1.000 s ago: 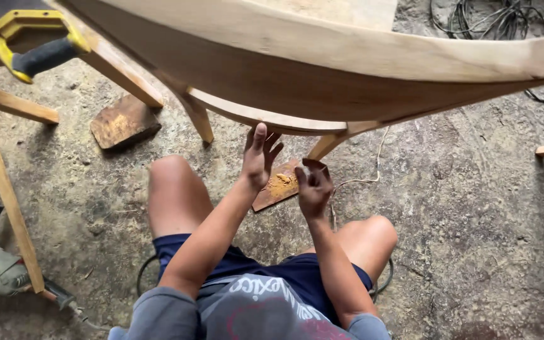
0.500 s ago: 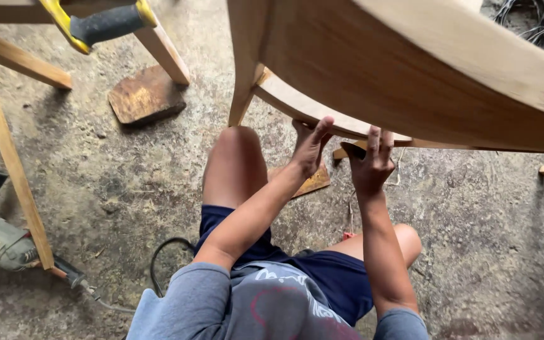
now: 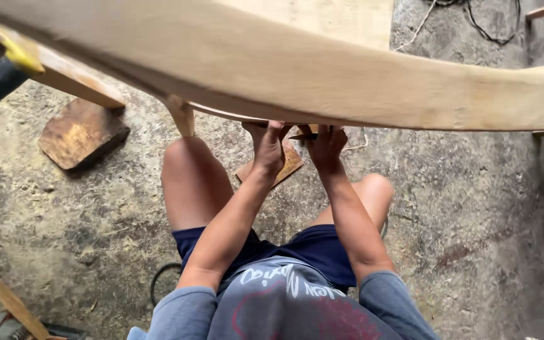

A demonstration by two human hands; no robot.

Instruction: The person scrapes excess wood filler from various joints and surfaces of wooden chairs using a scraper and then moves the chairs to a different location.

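A: While the big curved wooden chair rail [image 3: 322, 75] fills the view above both hands, I judge we're mid-step working its underside.

B: Hands?

A: Left hand [image 3: 269, 148] fingers up, pressed on the rail, holding nothing. Right hand [image 3: 327, 148] just beside it, closed on a small dark tool [image 3: 301, 136] pointing toward the left hand.

B: Next?

A: Probably steady pressure, left hand bracing.

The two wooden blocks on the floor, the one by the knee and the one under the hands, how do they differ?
The dark block lies in the open left of the knee; the thin board lies partly hidden behind the left hand. The dark block looks thicker and larger; the thin board is flatter and paler orange. Both rest flat on the concrete floor.
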